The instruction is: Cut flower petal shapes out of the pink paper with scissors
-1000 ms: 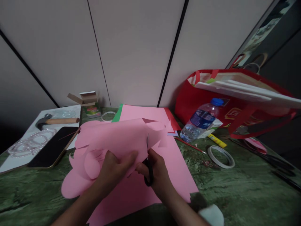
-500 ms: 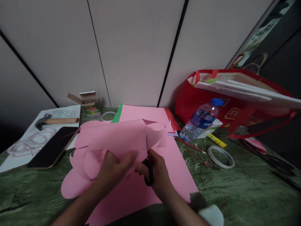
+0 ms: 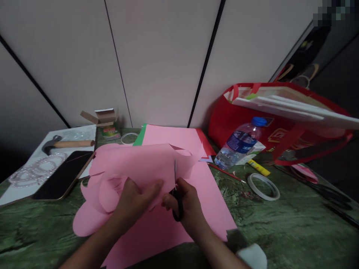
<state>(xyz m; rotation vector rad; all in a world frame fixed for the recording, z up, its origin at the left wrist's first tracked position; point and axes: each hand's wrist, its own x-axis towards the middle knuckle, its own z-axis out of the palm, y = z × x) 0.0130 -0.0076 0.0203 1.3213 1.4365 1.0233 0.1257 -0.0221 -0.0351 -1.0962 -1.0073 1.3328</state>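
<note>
Scissors (image 3: 180, 208) are riding in the right hand (image 3: 189, 201) as the head view is showing it: fingers curling closely around the black handle, the slim blade pointing away from the body and lying along the right part of the pink sheet (image 3: 140, 160). How far the blades are parting, the picture isn't telling.

Over to the left hand (image 3: 134, 200), and it's holding that same sheet! The thumb is pressing along the near edge, close to the scissors, while the other fingers are hiding behind the paper, so their exact closing isn't showing. The sheet is bending and curling in the middle of the scene, above a large pink sheet (image 3: 213, 209) that is spreading flat across the green worktop (image 3: 297, 231). Rounded pink pieces (image 3: 91, 218) are bunching up on the left.

Out on the left flank, a phone (image 3: 66, 173) is lying near clear bead strings (image 3: 39, 170), with a hammer (image 3: 74, 144) resting just beyond and an open box (image 3: 110, 129) standing farther back. On the right, a bottle (image 3: 238, 145) is leaning toward a red bag (image 3: 246, 116), a yellow tube (image 3: 259, 167) is lying near it, and a tape roll (image 3: 266, 197) is resting closer in.
</note>
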